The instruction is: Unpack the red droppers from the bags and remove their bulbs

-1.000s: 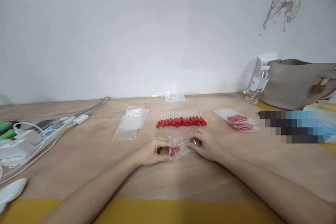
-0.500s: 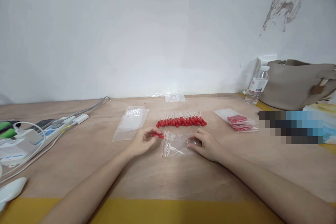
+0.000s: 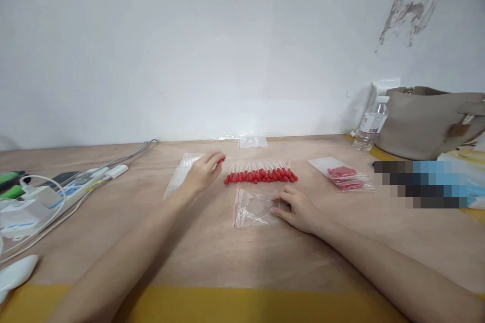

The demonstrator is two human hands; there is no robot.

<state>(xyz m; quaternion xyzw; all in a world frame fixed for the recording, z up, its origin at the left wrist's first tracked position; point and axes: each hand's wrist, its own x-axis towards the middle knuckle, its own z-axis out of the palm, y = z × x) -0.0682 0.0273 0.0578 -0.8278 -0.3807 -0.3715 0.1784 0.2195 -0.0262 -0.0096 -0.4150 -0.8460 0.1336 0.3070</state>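
My left hand is raised over the right part of the clear bag stack, its fingers closed on a small red piece that shows only at the fingertips. A clear zip bag with a red-edged opening lies flat on the table, its mouth toward the left. The thumb and fingers of my right hand grip the bag's right end. Just beyond it, a row of pale sticks with red bulb-shaped ends lies with the red ends toward me. The stacked clear bags are partly hidden by my left hand.
At right lie zip bags holding red pieces. Behind them stand a water bottle and a grey handbag. A power strip with chargers and cables occupies the left. Another small bag rests near the wall.
My left hand has moved away from the bag's mouth, up and to the left, with red still at its fingertips. My right hand stays at the bag's right end.
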